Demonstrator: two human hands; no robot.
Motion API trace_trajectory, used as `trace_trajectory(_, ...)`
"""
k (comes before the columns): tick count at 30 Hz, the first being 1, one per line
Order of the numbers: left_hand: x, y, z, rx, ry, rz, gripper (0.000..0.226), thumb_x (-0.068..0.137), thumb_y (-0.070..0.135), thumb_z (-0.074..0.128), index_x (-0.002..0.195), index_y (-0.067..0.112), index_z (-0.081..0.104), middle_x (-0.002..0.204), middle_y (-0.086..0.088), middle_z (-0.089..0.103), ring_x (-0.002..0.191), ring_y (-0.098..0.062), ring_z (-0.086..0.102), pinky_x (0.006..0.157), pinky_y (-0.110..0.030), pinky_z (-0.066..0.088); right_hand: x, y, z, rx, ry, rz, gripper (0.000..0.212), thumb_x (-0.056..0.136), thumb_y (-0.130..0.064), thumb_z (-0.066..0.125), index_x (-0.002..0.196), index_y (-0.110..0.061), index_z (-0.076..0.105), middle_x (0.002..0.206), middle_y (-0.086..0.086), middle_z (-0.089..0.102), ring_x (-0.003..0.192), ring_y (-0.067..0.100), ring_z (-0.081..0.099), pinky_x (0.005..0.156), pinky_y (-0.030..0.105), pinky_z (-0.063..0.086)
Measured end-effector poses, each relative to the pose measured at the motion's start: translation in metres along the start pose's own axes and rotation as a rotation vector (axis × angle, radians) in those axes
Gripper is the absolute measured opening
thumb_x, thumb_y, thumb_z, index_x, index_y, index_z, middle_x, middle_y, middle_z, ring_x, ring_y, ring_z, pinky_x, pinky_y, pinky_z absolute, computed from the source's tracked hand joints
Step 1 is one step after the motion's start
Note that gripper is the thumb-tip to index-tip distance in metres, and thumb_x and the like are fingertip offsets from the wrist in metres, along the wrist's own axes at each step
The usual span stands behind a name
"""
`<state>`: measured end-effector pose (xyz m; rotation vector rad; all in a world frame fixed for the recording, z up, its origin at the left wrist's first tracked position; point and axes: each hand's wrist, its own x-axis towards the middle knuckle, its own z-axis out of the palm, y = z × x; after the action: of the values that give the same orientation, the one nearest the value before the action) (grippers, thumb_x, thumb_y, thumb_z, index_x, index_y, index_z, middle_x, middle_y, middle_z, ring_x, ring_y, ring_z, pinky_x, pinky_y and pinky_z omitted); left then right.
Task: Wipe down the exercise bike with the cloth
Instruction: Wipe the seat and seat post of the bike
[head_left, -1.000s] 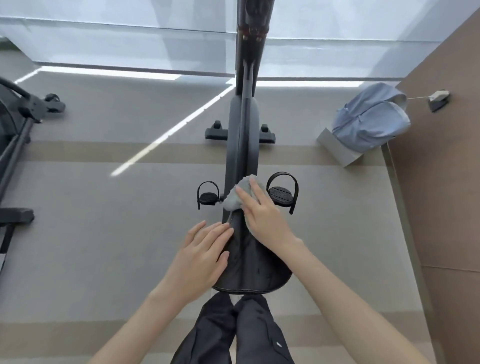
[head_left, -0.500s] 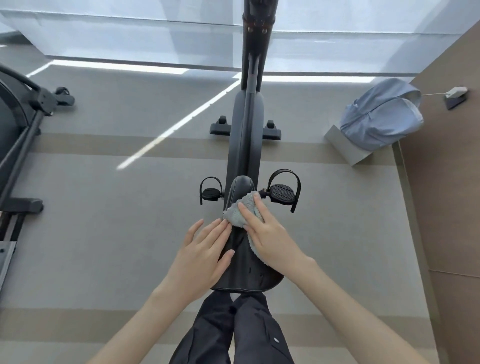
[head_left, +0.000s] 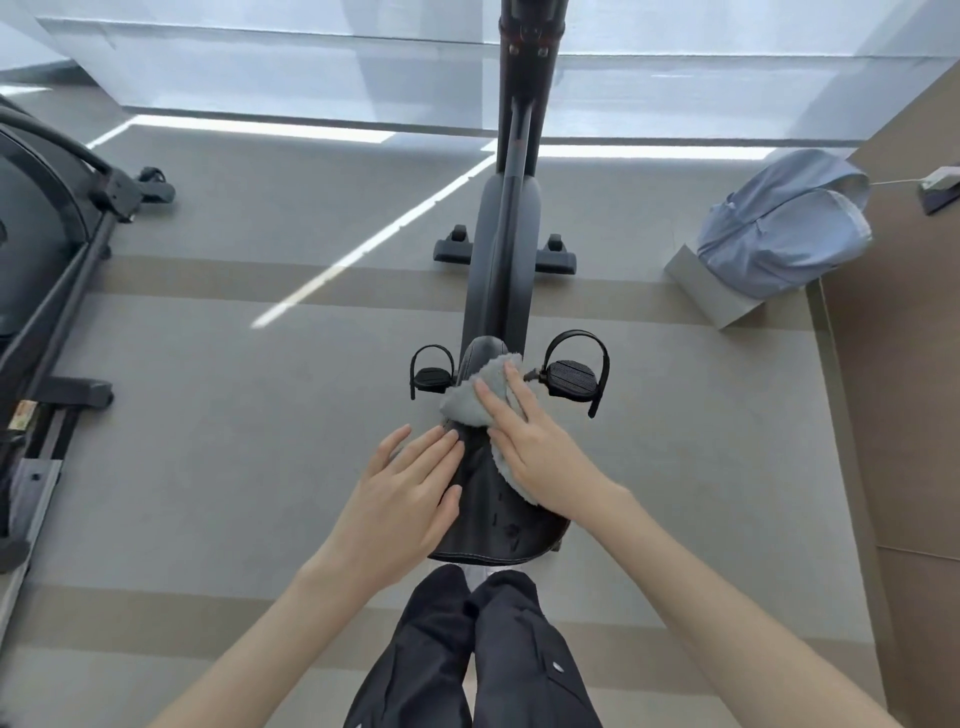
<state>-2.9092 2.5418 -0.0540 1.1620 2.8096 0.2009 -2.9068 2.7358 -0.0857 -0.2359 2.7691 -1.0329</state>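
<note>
Two hands work the exercise bike (head_left: 501, 249) saddle (head_left: 493, 519) at frame centre: the right hand (head_left: 540, 462), fingers spread flat, has slid the cloth (head_left: 475, 400) back from the nose, while the left hand (head_left: 400, 499) stays flat, empty, steadying. Wiping is mid-stroke.

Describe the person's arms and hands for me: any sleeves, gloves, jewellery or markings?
Both forearms are bare as far as the frame shows: no sleeves, no gloves. The left hand and right hand show no rings, watch, bands or markings. Fingernails look short and unpainted. Below them, dark trousers are the only clothing in view, with a small pale dot on one leg.
</note>
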Motion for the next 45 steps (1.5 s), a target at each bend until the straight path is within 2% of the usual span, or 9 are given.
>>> trace_trajectory(3,-0.006,0.006,0.004,-0.006,0.0,-0.011,0.043,0.093,0.027,0.039,0.122,0.004,0.063,0.129,-0.008,0.061,0.122,-0.02,0.055,0.109,-0.039,0.03,-0.037,-0.001,0.005,-0.058,-0.089,0.026,0.052,0.101,-0.024,0.036,0.149,-0.018,0.015,0.157,0.015,0.004,0.144,0.027,0.013,0.116,0.037,0.02)
trace_trajectory(9,-0.005,0.007,0.009,-0.003,-0.006,-0.02,0.044,0.092,0.023,0.038,0.123,0.001,0.062,0.13,-0.011,0.06,0.124,-0.022,0.054,0.107,-0.04,0.033,0.028,-0.001,0.01,-0.261,-0.052,0.04,0.053,0.102,-0.033,0.027,0.149,-0.014,0.015,0.156,0.019,-0.004,0.144,0.035,-0.002,0.116,0.045,0.009)
trace_trajectory(13,-0.004,0.007,0.01,-0.01,0.021,-0.029,0.043,0.092,0.021,0.039,0.121,0.001,0.063,0.129,-0.011,0.061,0.122,-0.021,0.055,0.107,-0.041,0.034,0.083,0.008,0.011,-0.405,-0.053,0.078,0.042,0.1,-0.036,0.024,0.132,-0.016,0.043,0.148,0.016,0.028,0.133,0.039,0.025,0.11,0.047,0.019)
trace_trajectory(19,-0.005,0.009,0.011,0.017,0.017,-0.039,0.042,0.092,0.022,0.039,0.12,0.003,0.064,0.128,-0.008,0.062,0.122,-0.019,0.056,0.108,-0.043,0.032,0.106,0.022,-0.007,0.212,-0.051,0.235,0.028,0.097,-0.033,0.042,0.106,-0.014,0.061,0.112,0.012,0.054,0.112,0.028,0.045,0.101,0.041,0.034)
trace_trajectory(23,-0.006,0.01,0.009,0.028,0.011,-0.055,0.043,0.093,0.023,0.038,0.121,0.003,0.064,0.128,-0.008,0.062,0.122,-0.019,0.056,0.109,-0.043,0.03,0.072,0.013,-0.003,0.343,0.046,0.29,0.045,0.1,-0.032,0.037,0.143,-0.019,0.033,0.139,0.013,0.036,0.127,0.028,0.038,0.105,0.034,0.028)
trace_trajectory(27,-0.004,0.01,0.008,0.023,0.01,-0.054,0.043,0.092,0.022,0.038,0.119,0.003,0.065,0.127,-0.008,0.063,0.12,-0.019,0.057,0.108,-0.043,0.03,0.037,0.007,0.009,0.185,0.045,0.265,0.06,0.1,-0.031,0.035,0.15,-0.012,0.007,0.146,0.02,0.024,0.128,0.036,0.036,0.101,0.037,0.032)
trace_trajectory(33,-0.002,0.008,0.005,0.03,0.002,-0.042,0.042,0.092,0.021,0.039,0.118,0.002,0.065,0.126,-0.009,0.063,0.119,-0.02,0.058,0.108,-0.044,0.031,0.081,0.01,0.002,0.087,-0.004,0.233,0.05,0.102,-0.028,0.032,0.145,-0.003,0.024,0.147,0.025,0.021,0.13,0.042,0.028,0.104,0.047,0.029)
trace_trajectory(40,-0.005,0.013,0.006,0.042,-0.038,-0.059,0.045,0.094,0.022,0.035,0.123,0.0,0.061,0.131,-0.011,0.059,0.124,-0.021,0.054,0.11,-0.045,0.028,0.023,0.02,0.003,0.27,-0.101,0.257,0.061,0.102,-0.034,0.029,0.15,-0.018,-0.004,0.158,0.006,0.004,0.142,0.026,0.017,0.113,0.038,0.018)
trace_trajectory(45,-0.005,0.021,0.006,0.074,-0.027,-0.086,0.044,0.093,0.022,0.036,0.122,-0.001,0.062,0.129,-0.013,0.06,0.12,-0.022,0.057,0.107,-0.046,0.031,-0.056,0.028,0.005,0.131,-0.132,0.147,0.056,0.102,-0.033,0.03,0.15,-0.018,0.007,0.158,-0.003,0.01,0.143,0.014,0.013,0.111,0.019,0.014)
